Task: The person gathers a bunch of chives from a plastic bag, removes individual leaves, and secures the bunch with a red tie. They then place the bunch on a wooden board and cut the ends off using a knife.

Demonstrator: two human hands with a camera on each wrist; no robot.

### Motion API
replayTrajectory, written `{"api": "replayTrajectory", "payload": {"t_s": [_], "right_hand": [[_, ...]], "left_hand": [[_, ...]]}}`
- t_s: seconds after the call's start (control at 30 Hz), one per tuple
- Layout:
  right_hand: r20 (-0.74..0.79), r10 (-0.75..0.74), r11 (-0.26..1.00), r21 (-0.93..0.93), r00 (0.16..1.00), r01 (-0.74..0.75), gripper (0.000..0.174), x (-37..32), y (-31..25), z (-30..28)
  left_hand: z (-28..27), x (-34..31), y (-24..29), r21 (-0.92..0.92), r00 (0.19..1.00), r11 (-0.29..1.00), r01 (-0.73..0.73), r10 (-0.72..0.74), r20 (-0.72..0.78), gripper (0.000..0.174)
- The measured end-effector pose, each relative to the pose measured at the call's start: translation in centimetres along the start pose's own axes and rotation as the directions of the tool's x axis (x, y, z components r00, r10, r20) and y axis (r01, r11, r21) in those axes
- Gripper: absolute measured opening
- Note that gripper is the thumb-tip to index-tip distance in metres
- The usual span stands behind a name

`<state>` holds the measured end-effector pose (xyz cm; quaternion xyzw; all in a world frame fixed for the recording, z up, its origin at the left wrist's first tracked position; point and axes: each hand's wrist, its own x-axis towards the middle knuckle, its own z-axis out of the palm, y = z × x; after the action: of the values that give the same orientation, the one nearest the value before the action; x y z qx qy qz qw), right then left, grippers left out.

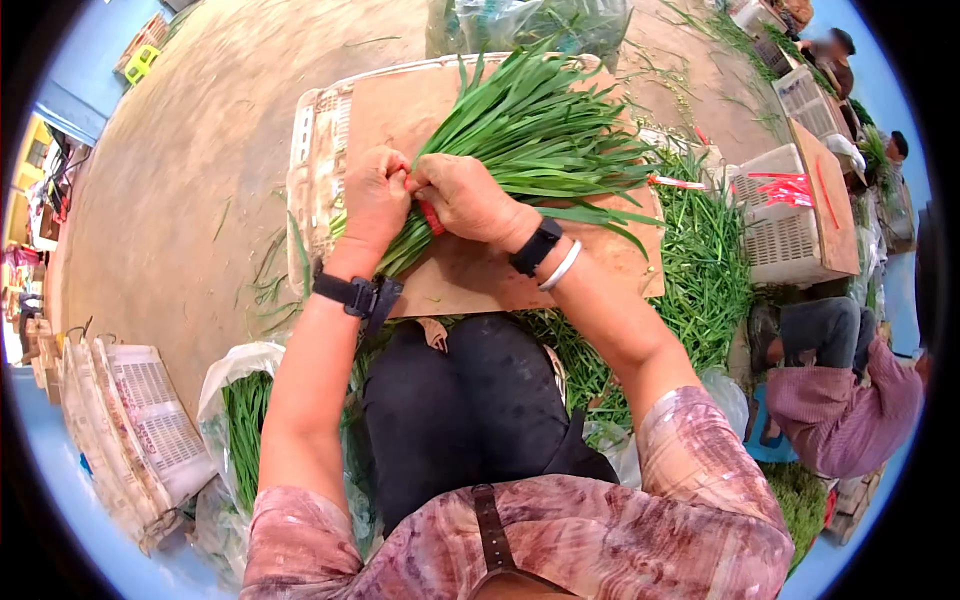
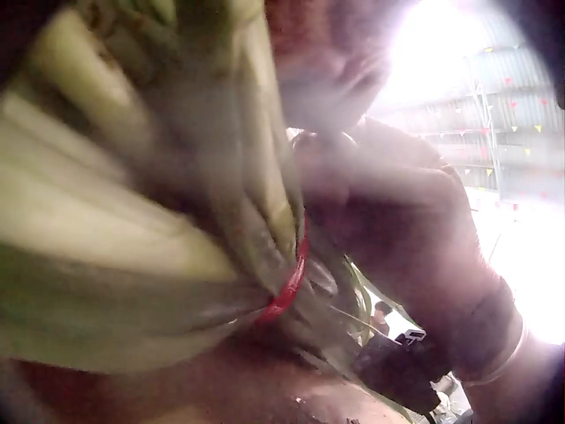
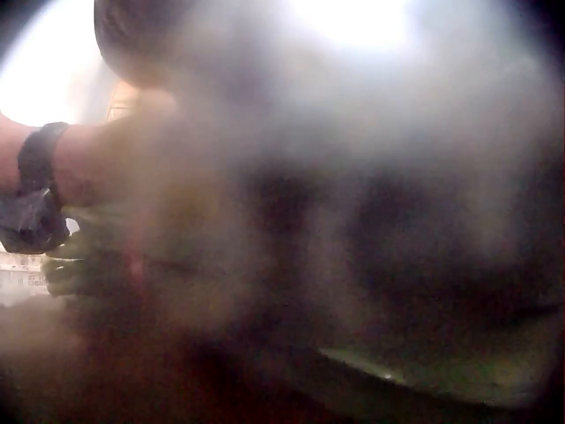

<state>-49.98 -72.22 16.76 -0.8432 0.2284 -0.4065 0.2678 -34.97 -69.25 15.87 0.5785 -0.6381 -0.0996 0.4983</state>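
A large bunch of long flat green leaves, like garlic chives (image 1: 540,140), lies across a brown board (image 1: 500,285). Its leafy end fans toward the far right, and its pale stalks (image 2: 97,216) fill much of the left wrist view. Red tape (image 1: 431,217) runs around the stalk part. My left hand (image 1: 376,200) pinches the tape above the bunch, fingers curled. Close beside it, my right hand (image 1: 470,200) also pinches the tape with bent fingers and thumb. The left wrist view shows the red band (image 2: 290,287) tight on the stalks. Blur covers most of the right wrist view.
Loose green leaves (image 1: 705,270) heap right of the board, near a red-and-white strip (image 1: 677,183). A plastic bag (image 1: 590,30) stands beyond it, and a bag of greens (image 1: 245,430) at the left. White crates (image 1: 160,420) lean nearby. A seated person (image 1: 850,400) is at right.
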Motion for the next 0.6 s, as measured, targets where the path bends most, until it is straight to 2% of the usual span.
{"api": "replayTrajectory", "payload": {"t_s": [0.07,0.13,0.23,0.33,0.37,0.47,0.53,0.6], "right_hand": [[0.032,0.067,0.996,0.058,0.997,-0.069,0.007,-0.1,-0.6,-0.4],[0.015,0.073,0.995,0.074,0.997,-0.074,0.006,-0.2,-0.7,-0.6],[-0.046,0.231,0.955,0.201,0.972,-0.217,0.002,-0.5,-0.5,-0.7],[-0.062,0.362,0.903,0.270,0.930,-0.333,0.002,-0.5,0.0,-0.6],[-0.067,0.393,0.890,0.276,0.917,-0.362,0.002,-0.3,0.3,-0.5],[-0.083,0.473,0.860,0.258,0.877,-0.440,0.005,0.5,0.6,-0.2],[-0.087,0.516,0.846,0.208,0.852,-0.491,0.006,1.0,0.3,-0.3],[-0.102,0.483,0.873,0.130,0.870,-0.469,0.009,1.4,0.8,-0.1]], "left_hand": [[-0.1,-0.2,0.1,0.030,1.000,0.999,-0.027,0.027,0.003,0.011],[0.0,-0.6,0.0,-0.020,1.000,0.999,0.027,-0.027,-0.008,0.012],[0.1,-1.1,0.0,-0.077,0.999,0.997,0.031,-0.033,-0.029,0.013],[-0.3,-1.5,1.0,0.007,0.989,0.994,-0.111,0.111,-0.097,0.014],[-0.6,-1.5,1.7,0.064,0.984,0.989,-0.136,0.142,-0.110,0.015],[-1.0,-2.0,2.7,-0.006,0.978,0.988,-0.155,0.153,-0.142,0.016],[-1.1,-2.2,2.6,0.049,0.964,0.972,-0.230,0.235,-0.126,0.016],[-1.2,-2.5,2.6,0.106,0.951,0.951,-0.290,0.299,-0.083,0.017]]}}
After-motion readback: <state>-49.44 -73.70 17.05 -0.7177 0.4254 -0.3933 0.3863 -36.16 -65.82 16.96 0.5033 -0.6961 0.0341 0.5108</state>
